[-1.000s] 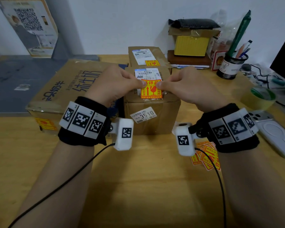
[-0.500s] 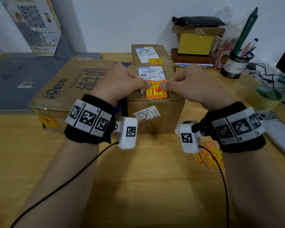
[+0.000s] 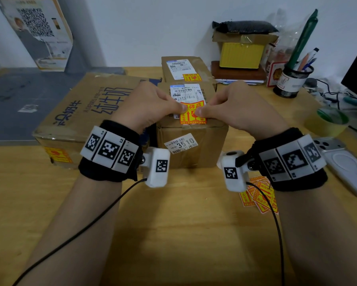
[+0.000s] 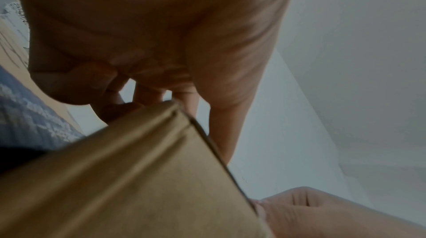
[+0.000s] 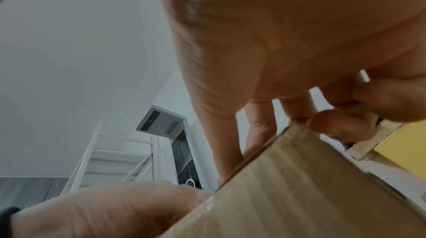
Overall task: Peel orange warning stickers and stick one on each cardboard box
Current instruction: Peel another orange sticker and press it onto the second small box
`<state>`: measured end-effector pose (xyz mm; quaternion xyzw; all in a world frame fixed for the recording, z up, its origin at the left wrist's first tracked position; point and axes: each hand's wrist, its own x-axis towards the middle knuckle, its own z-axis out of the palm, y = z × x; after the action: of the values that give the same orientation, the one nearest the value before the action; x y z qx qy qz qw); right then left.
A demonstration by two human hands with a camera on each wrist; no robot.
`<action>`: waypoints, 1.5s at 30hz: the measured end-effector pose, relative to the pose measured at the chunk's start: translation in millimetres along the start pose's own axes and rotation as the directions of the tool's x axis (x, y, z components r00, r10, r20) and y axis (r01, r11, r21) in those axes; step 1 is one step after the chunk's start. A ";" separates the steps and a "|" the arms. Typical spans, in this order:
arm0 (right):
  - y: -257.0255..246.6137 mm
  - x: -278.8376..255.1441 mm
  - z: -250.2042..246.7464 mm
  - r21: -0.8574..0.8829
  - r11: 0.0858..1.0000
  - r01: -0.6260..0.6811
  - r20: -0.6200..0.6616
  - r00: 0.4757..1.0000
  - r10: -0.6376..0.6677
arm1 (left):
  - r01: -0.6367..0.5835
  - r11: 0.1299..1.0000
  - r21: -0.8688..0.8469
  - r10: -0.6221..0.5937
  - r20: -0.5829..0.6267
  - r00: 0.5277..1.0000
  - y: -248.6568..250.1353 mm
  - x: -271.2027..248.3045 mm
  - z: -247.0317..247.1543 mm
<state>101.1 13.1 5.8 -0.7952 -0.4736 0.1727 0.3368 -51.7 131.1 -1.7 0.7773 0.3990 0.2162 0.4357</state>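
An orange warning sticker (image 3: 193,116) lies on top of the small cardboard box (image 3: 194,149) in the middle, near its front edge and partly over a white shipping label. My left hand (image 3: 173,108) and right hand (image 3: 210,110) sit over the box top, and both thumbs press on the sticker's upper half. In the wrist views the box (image 4: 138,178) (image 5: 299,187) fills the lower part and the other fingers reach onto its top. A second small box (image 3: 186,67) behind and the large box (image 3: 80,112) at left each carry an orange sticker.
A pile of loose orange stickers (image 3: 260,195) lies on the wooden table under my right wrist. A phone (image 3: 351,168), a tape roll (image 3: 328,122), a pen holder (image 3: 293,79) and a yellow box (image 3: 241,52) crowd the right and back.
Both thumbs have slid inwards from the sticker's top corners onto its face. The sticker now lies flat on the box top.
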 end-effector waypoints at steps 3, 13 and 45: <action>-0.5 0.2 0.5 -0.018 1.000 -0.008 -0.005 1.000 0.008 | -0.001 1.000 0.006 0.001 -0.009 1.000 0.6 -0.1 1.8; -0.6 1.2 2.5 -0.084 0.996 -0.005 -0.026 1.000 0.003 | 0.001 1.000 0.023 -0.001 -0.005 1.000 1.0 -1.1 3.5; -8.0 -5.0 14.0 -0.037 0.914 0.404 0.039 0.915 -0.403 | -0.060 0.990 0.131 0.071 -0.082 0.994 -3.4 6.6 -3.3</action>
<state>85.3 16.6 1.2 -0.6851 -0.6361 0.1011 0.3403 -51.5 139.1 -3.0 0.8063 0.4050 0.2376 0.3597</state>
